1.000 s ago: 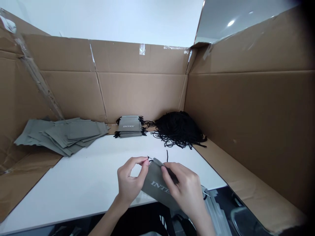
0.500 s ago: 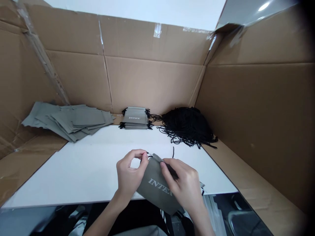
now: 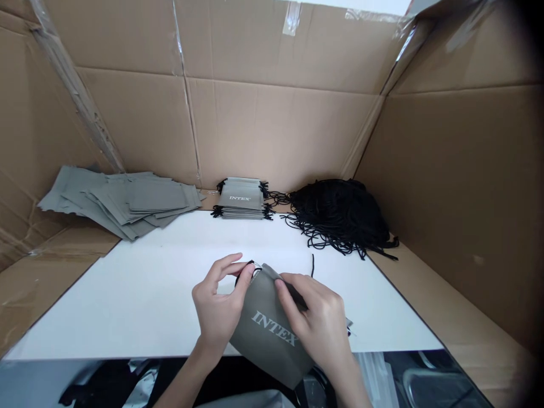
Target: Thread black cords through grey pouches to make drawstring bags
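A grey drawstring pouch (image 3: 272,334) printed INTEX is held tilted above the front edge of the white table. My right hand (image 3: 317,311) is closed on its upper right edge, thumb in front, fingers behind. At the pouch's upper left corner, my left hand (image 3: 223,303) pinches a black cord (image 3: 250,263) between thumb and forefinger. A thin bright piece shows beside the cord, too small to name. Past my right hand a black cord end (image 3: 313,265) sticks up, its lower part hidden.
At the back left lies a loose pile of grey pouches (image 3: 153,195). A neat stack of corded INTEX pouches (image 3: 241,198) stands at the back middle, with a heap of black cords (image 3: 340,212) to its right. Cardboard walls (image 3: 280,130) enclose the white table (image 3: 140,294).
The view has tipped downward. My left hand has drawn slightly left and away from the pouch corner with the black cord pinched. My right hand keeps its hold on the pouch.
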`<state>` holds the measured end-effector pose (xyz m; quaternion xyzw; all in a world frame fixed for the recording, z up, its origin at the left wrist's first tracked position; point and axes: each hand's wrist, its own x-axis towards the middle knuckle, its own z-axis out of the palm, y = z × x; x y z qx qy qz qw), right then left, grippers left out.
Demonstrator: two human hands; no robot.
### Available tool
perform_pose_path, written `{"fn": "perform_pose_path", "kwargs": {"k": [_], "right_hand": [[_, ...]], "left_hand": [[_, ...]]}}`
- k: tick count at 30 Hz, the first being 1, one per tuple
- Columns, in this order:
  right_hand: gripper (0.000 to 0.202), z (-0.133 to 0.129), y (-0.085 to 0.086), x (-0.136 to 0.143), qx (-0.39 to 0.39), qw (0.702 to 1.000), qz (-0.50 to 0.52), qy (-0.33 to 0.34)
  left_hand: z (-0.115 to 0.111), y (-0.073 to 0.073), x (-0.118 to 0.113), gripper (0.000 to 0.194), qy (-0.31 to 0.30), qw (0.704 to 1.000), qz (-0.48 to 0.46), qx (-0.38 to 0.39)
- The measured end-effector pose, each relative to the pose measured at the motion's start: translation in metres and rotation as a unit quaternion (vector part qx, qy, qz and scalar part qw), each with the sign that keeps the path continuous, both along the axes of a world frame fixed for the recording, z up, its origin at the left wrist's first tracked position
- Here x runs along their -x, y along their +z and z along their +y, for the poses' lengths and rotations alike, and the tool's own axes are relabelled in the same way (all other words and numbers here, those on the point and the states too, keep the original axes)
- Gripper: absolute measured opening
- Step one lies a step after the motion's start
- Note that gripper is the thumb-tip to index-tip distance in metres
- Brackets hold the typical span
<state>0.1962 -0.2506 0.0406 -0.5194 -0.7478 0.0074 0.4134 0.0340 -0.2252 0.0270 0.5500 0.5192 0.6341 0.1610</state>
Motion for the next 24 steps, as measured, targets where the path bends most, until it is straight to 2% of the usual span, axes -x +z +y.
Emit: {"fn": "perform_pose_path", "kwargs": {"k": [5,9,12,15,16,18,20,24], "right_hand": [[0.021,0.007,0.0,0.003,0.008,1.0,0.011,0.003],[0.019,0.012,0.001,0.004,0.005,1.0,-0.004,0.016],[0.019,0.017,0.001,0.001,-0.01,0.998,-0.042,0.039],[0.021,0.022,0.002,-0.005,-0.014,0.99,-0.108,0.087],[0.022,0.023,0.002,-0.006,-0.015,0.986,-0.126,0.106],[0.022,0.025,0.003,-0.009,-0.014,0.981,-0.141,0.134],[0.023,0.028,0.003,-0.009,-0.006,0.981,-0.136,0.141],[0.024,0.04,-0.001,-0.008,0.04,0.985,-0.13,0.105]], "left_hand": [[0.007,-0.003,0.004,0.011,-0.002,1.0,0.016,-0.004],[0.013,-0.001,0.008,0.019,-0.025,0.999,0.01,0.036],[0.022,0.005,0.017,0.027,-0.106,0.987,-0.015,0.121],[0.035,0.012,0.031,0.027,-0.241,0.947,-0.079,0.198],[0.039,0.015,0.035,0.027,-0.266,0.935,-0.1,0.212],[0.044,0.018,0.043,0.029,-0.276,0.927,-0.117,0.224],[0.047,0.02,0.048,0.032,-0.284,0.926,-0.09,0.23],[0.05,0.018,0.052,0.032,-0.32,0.918,-0.027,0.234]]}}
